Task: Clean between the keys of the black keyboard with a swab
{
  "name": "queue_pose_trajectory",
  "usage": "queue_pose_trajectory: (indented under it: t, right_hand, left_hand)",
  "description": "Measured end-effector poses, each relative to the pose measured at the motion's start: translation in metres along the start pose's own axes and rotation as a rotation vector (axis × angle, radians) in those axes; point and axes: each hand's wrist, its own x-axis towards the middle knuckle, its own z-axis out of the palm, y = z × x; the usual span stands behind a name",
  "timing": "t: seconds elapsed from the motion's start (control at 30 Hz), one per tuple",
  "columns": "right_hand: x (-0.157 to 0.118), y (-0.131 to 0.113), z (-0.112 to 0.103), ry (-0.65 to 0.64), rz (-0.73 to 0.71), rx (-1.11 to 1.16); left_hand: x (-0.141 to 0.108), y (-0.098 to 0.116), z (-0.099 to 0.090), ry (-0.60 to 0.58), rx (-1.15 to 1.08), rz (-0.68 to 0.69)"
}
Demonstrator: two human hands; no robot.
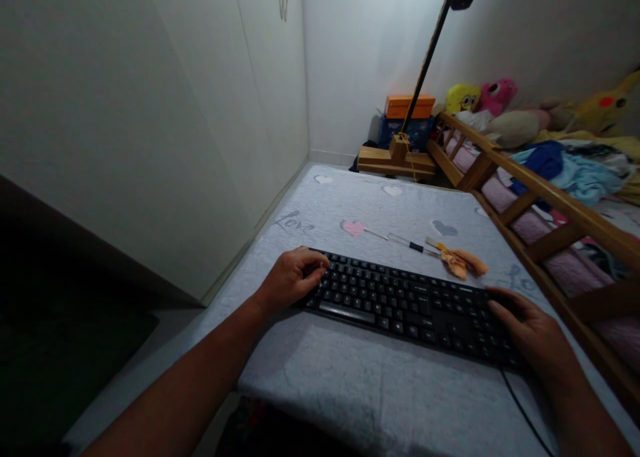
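A black computer keyboard [380, 297] lies at a slant on the cloth-covered table, its keys facing up. My left hand [295, 277] is over its left end, thumb and fingers pinched together above the corner keys; whatever is between the fingertips is too small to make out. At the opposite end, my right hand [535, 333] holds the keyboard's edge, thumb on top and the other fingers partly hidden. Behind the keyboard lie a thin metal rod [376, 233], a slim tool with a black grip [416, 247], a yellow-handled brush [436, 244] and a crumpled orange cloth [461, 262].
A cable [523, 410] runs from the keyboard toward the near edge. White wardrobe doors [200, 110] stand to the left. On the right, a wooden bed rail [540, 190] borders the table [350, 363]. A pole on a wooden base [395, 160] stands behind.
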Motion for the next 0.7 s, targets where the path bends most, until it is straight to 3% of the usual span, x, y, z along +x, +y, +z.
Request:
queue_pose_trajectory:
  t: [0.7]
  right_hand:
    - [-0.0013,-0.0043,-0.0002,0.007,0.001,-0.017]
  left_hand:
    - [0.0002,-0.0021,0.0024,-0.061,-0.051,-0.001]
